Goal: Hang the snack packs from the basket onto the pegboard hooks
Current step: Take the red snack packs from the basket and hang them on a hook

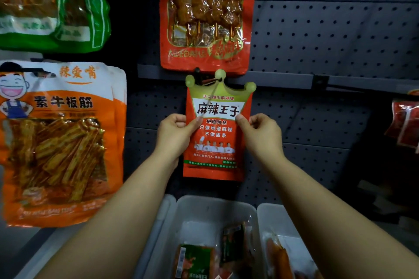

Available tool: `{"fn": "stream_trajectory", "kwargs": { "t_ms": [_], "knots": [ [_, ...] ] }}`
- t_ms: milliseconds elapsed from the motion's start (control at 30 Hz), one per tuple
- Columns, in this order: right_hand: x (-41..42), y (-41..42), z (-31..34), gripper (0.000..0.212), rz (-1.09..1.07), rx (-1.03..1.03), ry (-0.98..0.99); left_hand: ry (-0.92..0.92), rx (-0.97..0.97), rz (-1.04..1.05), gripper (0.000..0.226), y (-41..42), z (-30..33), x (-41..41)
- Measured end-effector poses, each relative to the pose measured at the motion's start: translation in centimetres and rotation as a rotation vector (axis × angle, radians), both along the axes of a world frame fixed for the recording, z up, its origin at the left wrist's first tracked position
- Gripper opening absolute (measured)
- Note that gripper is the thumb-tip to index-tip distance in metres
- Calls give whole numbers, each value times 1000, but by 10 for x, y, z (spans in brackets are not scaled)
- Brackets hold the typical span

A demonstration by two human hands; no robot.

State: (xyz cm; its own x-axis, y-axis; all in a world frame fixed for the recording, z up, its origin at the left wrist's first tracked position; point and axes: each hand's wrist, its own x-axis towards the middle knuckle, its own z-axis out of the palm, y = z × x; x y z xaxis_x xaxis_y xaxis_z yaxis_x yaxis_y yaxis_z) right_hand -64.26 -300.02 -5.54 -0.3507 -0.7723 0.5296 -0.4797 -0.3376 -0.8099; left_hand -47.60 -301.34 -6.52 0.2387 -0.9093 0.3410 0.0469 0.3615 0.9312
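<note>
A red snack pack with a yellow crown-shaped top (216, 142) is up against the dark pegboard (328, 36), its crown at a metal hook (209, 80). My left hand (175, 135) pinches the pack's left edge. My right hand (260, 133) pinches its right edge at the same height. Below, a translucent white basket (197, 206) holds several more packs, one green and red (196, 260).
A red skewer pack (205, 16) hangs just above. At the left hang a big orange pack (59, 142) and a green pack (54, 4). A second basket (272, 217) sits to the right, and red packs (404, 124) hang at the right edge.
</note>
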Motion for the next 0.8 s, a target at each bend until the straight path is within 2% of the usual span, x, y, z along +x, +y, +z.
{"fn": "stream_trajectory", "kwargs": {
  "t_ms": [167,333,467,633,800],
  "knots": [
    [3,-7,-6,40,49,45,-68,-21,36,10,28,-3,0,-1],
    [-3,5,-29,28,241,6,-122,-23,-10,-4,24,2,-22,6],
    [-5,13,-58,22,264,69,-110,-29,-5,3,23,1,-45,13],
    [-3,17,-79,20,226,188,-89,-135,76,118,22,-4,-73,17],
    [-15,36,-94,19,213,232,-144,-250,114,293,32,20,-96,12]
  ]
}}
